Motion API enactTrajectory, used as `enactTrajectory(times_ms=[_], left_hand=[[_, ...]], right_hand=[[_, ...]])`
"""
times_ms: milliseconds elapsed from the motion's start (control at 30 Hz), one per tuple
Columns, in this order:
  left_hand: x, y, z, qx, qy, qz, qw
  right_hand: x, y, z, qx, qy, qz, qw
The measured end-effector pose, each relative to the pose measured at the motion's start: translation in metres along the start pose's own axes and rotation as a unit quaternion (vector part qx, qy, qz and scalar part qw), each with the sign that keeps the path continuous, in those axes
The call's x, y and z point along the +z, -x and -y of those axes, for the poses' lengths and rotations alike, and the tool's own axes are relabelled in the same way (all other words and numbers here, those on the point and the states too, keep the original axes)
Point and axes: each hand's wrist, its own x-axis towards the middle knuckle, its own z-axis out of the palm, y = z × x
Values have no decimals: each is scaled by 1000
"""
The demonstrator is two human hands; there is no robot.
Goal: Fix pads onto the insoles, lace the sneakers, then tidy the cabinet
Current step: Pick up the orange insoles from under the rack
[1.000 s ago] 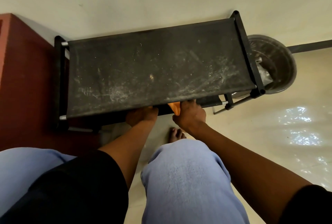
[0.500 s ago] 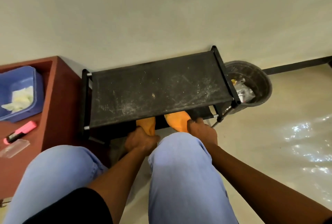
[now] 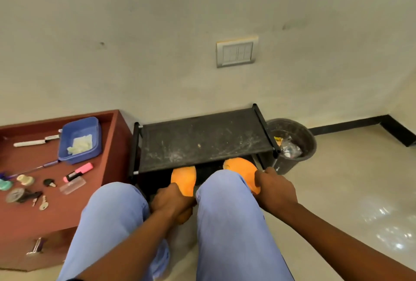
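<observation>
Two orange shoes stick out from under the dusty black top shelf of the shoe rack (image 3: 202, 141). My left hand (image 3: 171, 202) grips the left orange shoe (image 3: 183, 179) at its near end, between my knees. My right hand (image 3: 275, 187) grips the right orange shoe (image 3: 239, 168) beside my right knee. My blue-trousered knee hides the rear part of both shoes. Insoles, pads and laces are out of sight.
A red-brown cabinet (image 3: 108, 168) stands left of the rack, carrying a blue tub (image 3: 78, 141), a pink highlighter (image 3: 77, 171), pens, keys (image 3: 42, 202) and small items. A black waste bin (image 3: 292, 145) sits right of the rack. Glossy floor spreads to the right.
Both hands have pulled the orange shoes out from under the rack's top shelf toward me. The camera has tilted up and back, bringing the cabinet top and wall switch into view.
</observation>
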Motion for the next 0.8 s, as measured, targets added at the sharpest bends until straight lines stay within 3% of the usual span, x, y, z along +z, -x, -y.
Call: enactTrajectory(times_ms=[433,600,800], left_hand=[[-100,60,-6,63,18,44,997],[-119,37,-22,107,10,-45,993],[-115,-28,-36,93,10,-156,983]], right_hand=[[-70,19,13,-39,-47,-91,994],[-88,-15,43,-47,-96,-107,989],[-90,-75,109,-44,-156,-87,983]])
